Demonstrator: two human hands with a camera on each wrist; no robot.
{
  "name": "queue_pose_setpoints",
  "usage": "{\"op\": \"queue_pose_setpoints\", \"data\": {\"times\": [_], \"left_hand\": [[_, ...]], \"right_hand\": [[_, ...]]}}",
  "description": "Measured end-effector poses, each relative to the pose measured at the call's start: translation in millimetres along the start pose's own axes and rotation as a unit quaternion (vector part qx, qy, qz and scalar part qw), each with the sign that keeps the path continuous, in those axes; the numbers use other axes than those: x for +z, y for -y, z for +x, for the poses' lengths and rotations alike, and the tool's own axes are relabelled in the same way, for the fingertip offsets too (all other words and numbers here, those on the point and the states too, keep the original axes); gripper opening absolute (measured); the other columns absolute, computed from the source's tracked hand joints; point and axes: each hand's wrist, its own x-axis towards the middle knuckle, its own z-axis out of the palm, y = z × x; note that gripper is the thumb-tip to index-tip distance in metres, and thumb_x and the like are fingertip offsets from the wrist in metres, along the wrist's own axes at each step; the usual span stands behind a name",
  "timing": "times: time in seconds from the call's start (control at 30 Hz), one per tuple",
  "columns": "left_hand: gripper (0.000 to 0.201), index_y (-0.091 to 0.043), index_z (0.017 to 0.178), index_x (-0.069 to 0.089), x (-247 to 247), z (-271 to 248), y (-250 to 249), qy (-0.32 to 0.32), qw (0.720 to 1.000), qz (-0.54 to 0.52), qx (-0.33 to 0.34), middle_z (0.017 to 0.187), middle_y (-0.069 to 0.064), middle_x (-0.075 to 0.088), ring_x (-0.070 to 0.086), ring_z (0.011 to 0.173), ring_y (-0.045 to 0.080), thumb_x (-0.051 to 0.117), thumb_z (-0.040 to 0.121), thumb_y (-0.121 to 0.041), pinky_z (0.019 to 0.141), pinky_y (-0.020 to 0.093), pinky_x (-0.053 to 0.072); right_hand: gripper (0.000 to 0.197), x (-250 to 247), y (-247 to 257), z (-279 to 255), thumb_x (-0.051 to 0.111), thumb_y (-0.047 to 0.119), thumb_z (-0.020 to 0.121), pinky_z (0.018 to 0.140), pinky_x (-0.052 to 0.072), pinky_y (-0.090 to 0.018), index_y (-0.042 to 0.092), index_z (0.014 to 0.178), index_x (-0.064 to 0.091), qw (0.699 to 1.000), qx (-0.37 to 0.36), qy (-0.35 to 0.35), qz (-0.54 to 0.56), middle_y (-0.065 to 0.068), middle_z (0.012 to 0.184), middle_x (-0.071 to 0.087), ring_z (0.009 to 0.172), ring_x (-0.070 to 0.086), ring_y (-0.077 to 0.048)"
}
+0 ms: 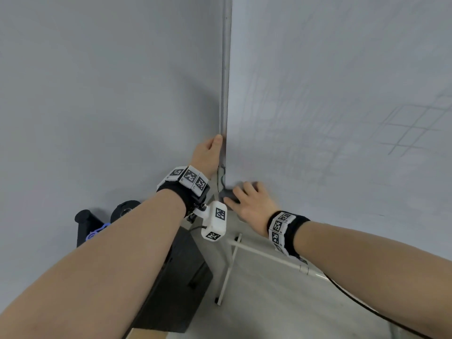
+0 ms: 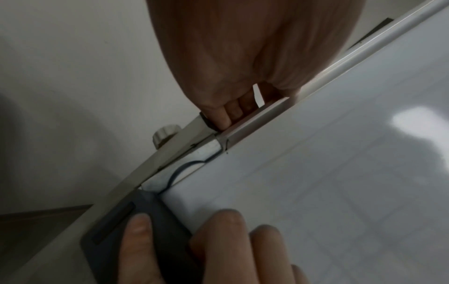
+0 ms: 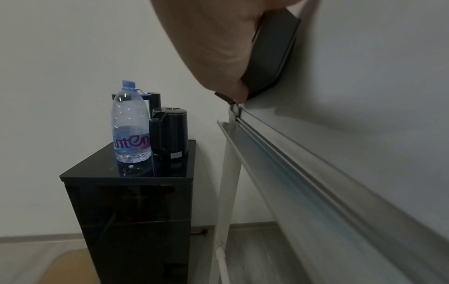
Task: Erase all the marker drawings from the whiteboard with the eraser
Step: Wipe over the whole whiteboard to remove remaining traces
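The whiteboard (image 1: pixel 330 94) fills the right of the head view, with a faint grey grid (image 1: pixel 411 128) left on it. My right hand (image 1: pixel 252 201) grips the dark grey eraser (image 1: pixel 230 195) and presses it flat onto the board's lower left corner. The eraser (image 2: pixel 143 226) sits just below a dark marker squiggle (image 2: pixel 184 169) on the frame. My left hand (image 1: pixel 208 152) holds the board's metal left edge (image 1: pixel 225 69), fingers (image 2: pixel 224 115) curled behind it. In the right wrist view the eraser (image 3: pixel 272 53) lies under my palm.
A metal marker tray (image 3: pixel 316 173) runs along the board's bottom. Left of the board stands a black cabinet (image 3: pixel 131 211) with a water bottle (image 3: pixel 130 123) and a black kettle (image 3: pixel 170 132) on top. The white stand leg (image 1: pixel 227 272) reaches the floor.
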Motion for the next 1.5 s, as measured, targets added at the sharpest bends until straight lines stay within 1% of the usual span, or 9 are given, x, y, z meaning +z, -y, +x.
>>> {"op": "queue_pose_setpoints", "data": {"times": [0.17,0.4,0.47,0.57,0.67,0.77,1.03,1.23,1.5], "left_hand": [[0.052,-0.012,0.078,0.064,7.5,-5.3,-7.5,-0.004,1.000,-0.008,0.009,0.077,0.009,0.065,0.056,0.071,0.021,0.040,0.086,-0.057,0.072,0.041,0.049],[0.072,-0.009,0.090,0.064,3.8,23.4,22.9,0.001,0.999,0.002,-0.053,0.096,0.013,0.071,0.066,0.090,0.031,0.035,0.073,-0.073,0.089,0.052,0.052],[0.064,-0.013,0.089,0.066,3.4,1.2,-17.6,0.029,0.996,-0.014,-0.083,0.106,0.017,0.070,0.066,0.096,0.031,0.037,0.077,-0.069,0.091,0.046,0.052],[0.040,-0.019,0.079,0.066,10.4,-22.3,-85.2,0.042,0.984,-0.139,-0.100,0.078,0.000,0.070,0.064,0.076,0.016,0.039,0.099,-0.040,0.070,0.025,0.049],[0.043,-0.016,0.093,0.068,15.5,-10.0,-125.5,0.022,0.986,-0.167,-0.021,0.094,0.005,0.071,0.065,0.100,0.029,0.042,0.088,-0.050,0.081,0.026,0.050],[0.034,-0.013,0.101,0.060,15.9,5.2,-150.7,-0.060,0.992,-0.106,0.025,0.109,0.012,0.063,0.056,0.107,0.026,0.032,0.102,-0.032,0.077,0.019,0.039],[0.040,-0.009,0.130,0.048,17.8,4.2,-159.6,-0.106,0.994,-0.013,0.020,0.130,0.014,0.053,0.049,0.119,0.029,0.021,0.106,-0.026,0.080,0.023,0.025],[0.031,-0.006,0.126,0.048,17.4,12.2,-155.2,-0.095,0.994,0.012,0.046,0.130,0.018,0.055,0.052,0.114,0.028,0.028,0.106,-0.019,0.075,0.021,0.027],[0.041,-0.007,0.129,0.049,21.2,1.6,-167.7,-0.098,0.995,-0.017,0.021,0.134,0.017,0.053,0.049,0.123,0.028,0.020,0.107,-0.027,0.086,0.022,0.030]], "right_hand": [[0.044,-22.2,-32.8,-31.0,0.059,0.016,0.077,0.073,0.043,-0.041,0.022,0.120,0.064,0.999,0.015,-0.023,-0.023,-0.011,0.108,0.053,0.092,0.042,-0.029],[0.067,-110.7,-129.1,-80.0,0.061,0.010,0.072,0.070,0.031,-0.040,0.028,0.136,0.055,0.994,0.069,-0.051,-0.066,-0.011,0.103,0.051,0.085,0.041,-0.028],[0.063,-137.7,-145.9,-80.0,0.062,0.017,0.076,0.070,0.032,-0.040,0.030,0.137,0.054,0.987,0.133,-0.072,-0.049,-0.010,0.103,0.053,0.085,0.043,-0.029],[0.054,-154.0,-145.7,-94.8,0.054,0.023,0.082,0.069,0.035,-0.040,0.031,0.136,0.054,0.967,0.223,-0.114,-0.034,-0.010,0.101,0.053,0.084,0.044,-0.029],[0.065,-127.8,-127.2,-124.8,0.059,0.009,0.074,0.069,0.035,-0.040,0.031,0.134,0.055,0.987,0.142,-0.060,-0.050,-0.009,0.100,0.052,0.084,0.044,-0.028],[0.073,-129.5,-137.8,-146.0,0.062,0.006,0.067,0.069,0.037,-0.040,0.031,0.135,0.053,0.990,0.110,-0.045,-0.082,-0.009,0.102,0.053,0.084,0.045,-0.028],[0.048,-229.4,-219.1,-144.5,0.069,0.022,0.084,0.069,0.032,-0.039,0.029,0.131,0.062,0.912,0.306,-0.267,-0.058,-0.013,0.104,0.056,0.085,0.044,-0.030],[0.062,-143.7,-167.3,-191.2,0.055,0.007,0.074,0.069,0.030,-0.037,0.036,0.129,0.055,0.989,0.089,-0.034,-0.114,-0.004,0.101,0.054,0.085,0.044,-0.026],[0.046,-220.5,-226.7,-155.9,0.069,0.021,0.089,0.067,0.036,-0.040,0.032,0.132,0.061,0.926,0.274,-0.253,-0.060,-0.010,0.109,0.057,0.087,0.043,-0.030]]}}
